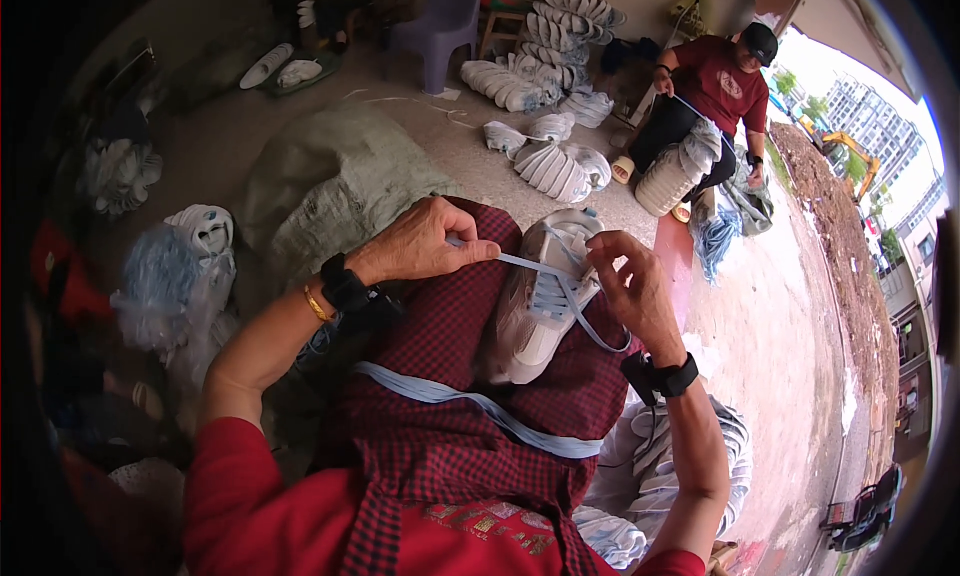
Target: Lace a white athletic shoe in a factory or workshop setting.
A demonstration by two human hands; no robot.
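A white shoe (522, 331) rests on my lap, on a red-and-black checked apron (425, 321), its toe pointing toward me. A pale blue shoelace (525, 264) crosses its eyelet rows. My left hand (428, 241) pinches one length between thumb and bent fingers and holds it taut, left of the shoe. Over the shoe's right eyelet edge, my right hand (637, 286) is closed in a pinch on the shoelace; the fingertips partly cover the grip. A loose loop of lace hangs below that hand. Both wrists wear black straps.
A greenish sack (350, 171) bulges ahead on the left. Stacked white shoes (690, 451) lie by my right side, with more rows (560, 171) on the floor ahead. A seated person (715, 86) handles shoes at far right. A purple chair (440, 31) stands behind.
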